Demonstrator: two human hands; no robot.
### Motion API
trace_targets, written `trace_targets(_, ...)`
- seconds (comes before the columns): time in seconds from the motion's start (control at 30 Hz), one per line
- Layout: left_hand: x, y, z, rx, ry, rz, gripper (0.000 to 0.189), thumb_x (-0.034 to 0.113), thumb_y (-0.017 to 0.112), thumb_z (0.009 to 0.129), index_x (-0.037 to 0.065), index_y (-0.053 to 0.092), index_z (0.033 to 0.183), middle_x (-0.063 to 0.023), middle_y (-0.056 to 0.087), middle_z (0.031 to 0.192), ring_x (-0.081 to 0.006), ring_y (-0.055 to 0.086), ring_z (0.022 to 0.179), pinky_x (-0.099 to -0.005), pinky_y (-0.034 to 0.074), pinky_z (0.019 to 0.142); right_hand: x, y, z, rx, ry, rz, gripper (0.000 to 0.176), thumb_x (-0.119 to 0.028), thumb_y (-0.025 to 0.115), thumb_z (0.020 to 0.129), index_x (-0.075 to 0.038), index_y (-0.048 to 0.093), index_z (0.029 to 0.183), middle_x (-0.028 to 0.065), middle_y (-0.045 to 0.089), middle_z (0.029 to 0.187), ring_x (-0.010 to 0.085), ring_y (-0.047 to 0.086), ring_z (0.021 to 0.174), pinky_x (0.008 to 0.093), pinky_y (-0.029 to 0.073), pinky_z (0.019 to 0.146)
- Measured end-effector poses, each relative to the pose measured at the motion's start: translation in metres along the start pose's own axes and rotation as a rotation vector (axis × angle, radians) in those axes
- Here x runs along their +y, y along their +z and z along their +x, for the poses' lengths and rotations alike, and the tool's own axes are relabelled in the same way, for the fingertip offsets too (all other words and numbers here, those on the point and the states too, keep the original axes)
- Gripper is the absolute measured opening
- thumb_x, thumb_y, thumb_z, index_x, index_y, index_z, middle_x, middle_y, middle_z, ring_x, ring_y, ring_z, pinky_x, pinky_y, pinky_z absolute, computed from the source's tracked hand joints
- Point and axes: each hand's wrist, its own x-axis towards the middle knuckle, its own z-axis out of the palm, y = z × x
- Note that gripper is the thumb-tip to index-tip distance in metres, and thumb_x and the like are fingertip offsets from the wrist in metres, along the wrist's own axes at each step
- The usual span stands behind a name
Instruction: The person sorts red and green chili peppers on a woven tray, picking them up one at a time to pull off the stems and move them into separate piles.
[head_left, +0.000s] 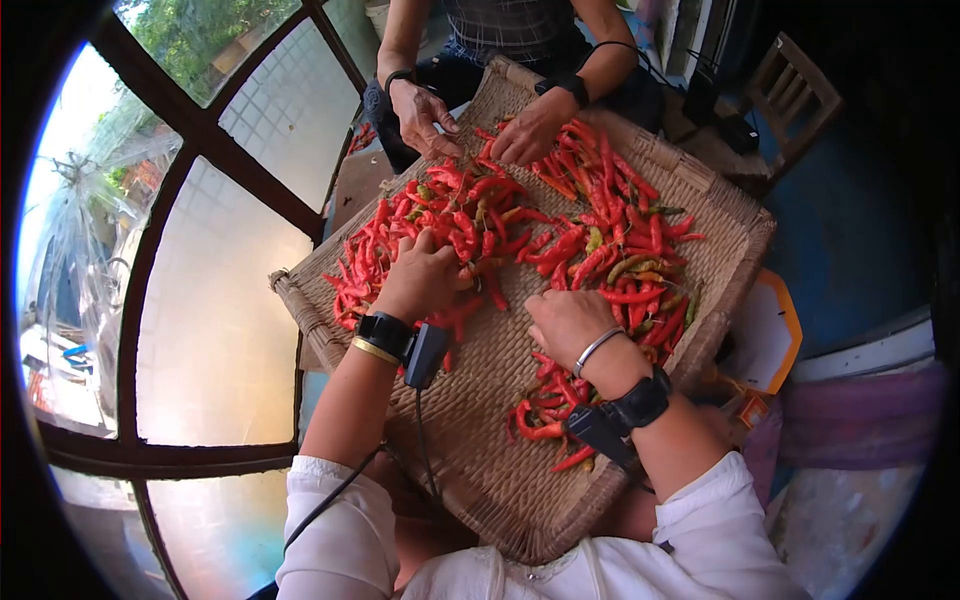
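Observation:
Red chilli peppers lie in two heaps on a woven tray-like top, a left heap and a right heap with some green and yellowish pods among the red. My left hand rests on the near edge of the left heap, fingers curled down among the peppers; what they grip is hidden. At the near-left side of the right heap, my right hand has its fingers bent inward, their tips out of sight. A smaller cluster of red chilli peppers lies below my right hand.
Across from me a person's left hand and right hand touch the far peppers. A framed window runs along the left. A wooden chair stands at the back right. A cable hangs from my left wrist.

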Motion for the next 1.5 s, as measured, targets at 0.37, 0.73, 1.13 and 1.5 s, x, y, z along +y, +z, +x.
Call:
trace_targets(0.37,0.043,0.005,-0.05,0.043,0.121,-0.066,0.042,0.038,0.073,0.067,0.009,0.062,0.094,-0.0139,0.046,0.092,-0.0316,0.048,0.089,-0.0399,0.044,0.076,-0.009,-0.005,0.003,-0.225,-0.026,-0.087,0.017,-0.011,0.053,0.08,-0.007,0.064,0.092,0.0146,0.065,0.088,0.0304,0.063,0.085,0.0396,0.052,0.072)
trace_targets(0.73,0.06,0.004,-0.068,-0.164,0.196,-0.537,0.018,0.022,0.063,0.077,0.006,0.061,0.085,-0.0121,0.057,0.079,-0.0287,0.056,0.079,-0.0384,0.045,0.069,-0.004,0.01,0.009,-0.275,-0.031,0.013,0.021,-0.022,0.06,0.077,-0.009,0.061,0.094,0.0134,0.062,0.092,0.0315,0.059,0.09,0.0418,0.048,0.077)
trace_targets(1.13,0.067,-0.014,-0.071,-0.046,0.269,-0.552,0.009,0.01,0.061,0.07,0.009,0.06,0.078,-0.0064,0.056,0.077,-0.0256,0.055,0.084,-0.0378,0.046,0.066,0.001,0.009,0.026,-0.427,0.217,1.289,0.017,-0.018,0.058,0.086,-0.002,0.059,0.091,0.0034,0.06,0.07,0.0076,0.054,0.052,0.0203,0.044,0.046)
trace_targets(1.5,0.063,-0.003,-0.069,-0.116,0.195,-0.219,0.012,0.016,0.063,0.074,0.007,0.062,0.082,-0.0074,0.06,0.085,-0.0269,0.056,0.082,-0.0364,0.047,0.07,0.05,0.027,0.031,0.031,0.174,0.663,0.027,-0.022,0.065,0.079,-0.006,0.054,0.098,0.0077,0.061,0.083,0.0203,0.061,0.066,0.0344,0.05,0.059)
